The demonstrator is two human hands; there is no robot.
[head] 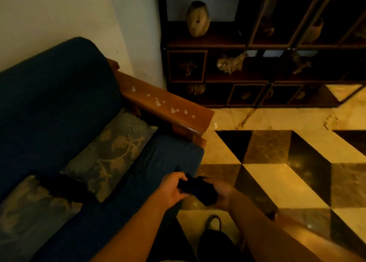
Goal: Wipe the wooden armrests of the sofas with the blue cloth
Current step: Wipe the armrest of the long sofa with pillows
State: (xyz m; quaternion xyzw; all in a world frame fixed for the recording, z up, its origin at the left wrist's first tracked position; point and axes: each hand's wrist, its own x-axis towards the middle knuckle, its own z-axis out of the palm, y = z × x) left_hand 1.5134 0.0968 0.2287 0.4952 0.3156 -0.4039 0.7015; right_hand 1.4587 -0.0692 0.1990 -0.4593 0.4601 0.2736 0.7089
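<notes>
Blue cloth [198,190] dark, bunched, gripped by both left hand [172,190] and right hand [221,196] over sofa's [59,103] front edge. Wooden armrest [168,107] carries white specks; checkered marble floor [287,172], dark shelf [257,44] behind.

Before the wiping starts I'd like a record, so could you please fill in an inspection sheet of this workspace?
Surface: wooden armrest carries scattered white specks along its top; not yet wiped.
Job's things: blue cloth, bunched, held above the sofa's front edge.
Clutter: two patterned cushions on the seat; a white scrap on the floor by the armrest.
Grippers: left hand and right hand both grip the cloth.
Cables: nothing seen.
Surroundings: dark shelf unit with a vase; patterned tile floor.
</notes>
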